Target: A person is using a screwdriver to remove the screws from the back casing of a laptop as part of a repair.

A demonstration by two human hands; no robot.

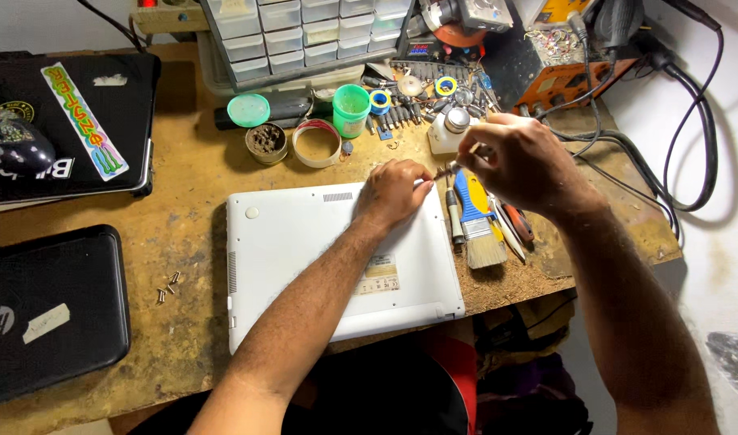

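Observation:
A white laptop (pixel 304 242) lies upside down on the wooden workbench (pixel 184 185). My left hand (pixel 393 192) rests on its far right corner, fingertips pinched at the edge. My right hand (pixel 520 161) hovers just right of that corner, closed on a thin screwdriver (pixel 453 167) whose tip points toward my left fingertips. Several small loose screws (pixel 167 287) lie on the bench left of the laptop.
A blue-and-yellow brush (pixel 478 221) and other hand tools lie right of the laptop. Small tins, a green cup (pixel 351 109) and a green lid (pixel 249 110) sit behind it, before a drawer cabinet (pixel 304 32). Two black laptops (pixel 63 121) (pixel 51 310) lie left; cables (pixel 691 137) trail right.

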